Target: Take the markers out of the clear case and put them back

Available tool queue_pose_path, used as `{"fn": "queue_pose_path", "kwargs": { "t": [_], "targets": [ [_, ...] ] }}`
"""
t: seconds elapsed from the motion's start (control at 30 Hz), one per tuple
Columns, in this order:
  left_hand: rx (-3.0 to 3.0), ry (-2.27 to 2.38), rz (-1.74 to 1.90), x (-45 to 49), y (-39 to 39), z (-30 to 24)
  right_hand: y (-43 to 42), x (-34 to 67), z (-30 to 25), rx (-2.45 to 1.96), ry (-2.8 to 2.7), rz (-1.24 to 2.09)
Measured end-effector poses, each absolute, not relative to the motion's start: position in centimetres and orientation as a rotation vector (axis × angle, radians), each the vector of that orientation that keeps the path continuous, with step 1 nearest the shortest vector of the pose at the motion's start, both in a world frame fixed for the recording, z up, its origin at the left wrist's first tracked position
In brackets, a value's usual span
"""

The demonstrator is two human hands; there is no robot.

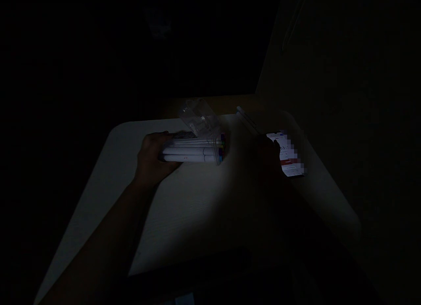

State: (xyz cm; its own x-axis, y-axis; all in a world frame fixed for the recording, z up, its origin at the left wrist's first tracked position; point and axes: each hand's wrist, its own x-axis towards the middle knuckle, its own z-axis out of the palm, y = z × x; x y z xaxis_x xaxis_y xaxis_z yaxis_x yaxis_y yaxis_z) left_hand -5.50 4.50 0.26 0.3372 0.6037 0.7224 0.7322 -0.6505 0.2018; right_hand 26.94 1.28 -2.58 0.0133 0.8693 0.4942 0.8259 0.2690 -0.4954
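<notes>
Head view: left hand (153,158) wrapped around a pack of white markers (192,151)

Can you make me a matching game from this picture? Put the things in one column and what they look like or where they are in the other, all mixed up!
Things:
1. left hand
2. right hand
3. white markers
4. clear plastic cover

Places and looks:
A. sticks up behind the markers
B. wrapped around the markers
C. at the phone with the lit screen
D. have coloured ends

Right pairs: 1-B, 2-C, 3-D, 4-A.
</notes>
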Motion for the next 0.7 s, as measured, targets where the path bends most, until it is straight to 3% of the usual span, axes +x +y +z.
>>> {"fn": "queue_pose_path", "kwargs": {
  "t": [0.7],
  "targets": [
    [-2.386, -1.345, -1.267, -5.1, 4.3, 0.2, 0.9, 25.7, 0.7, -1.601, -1.841, 0.091]
  ]
}}
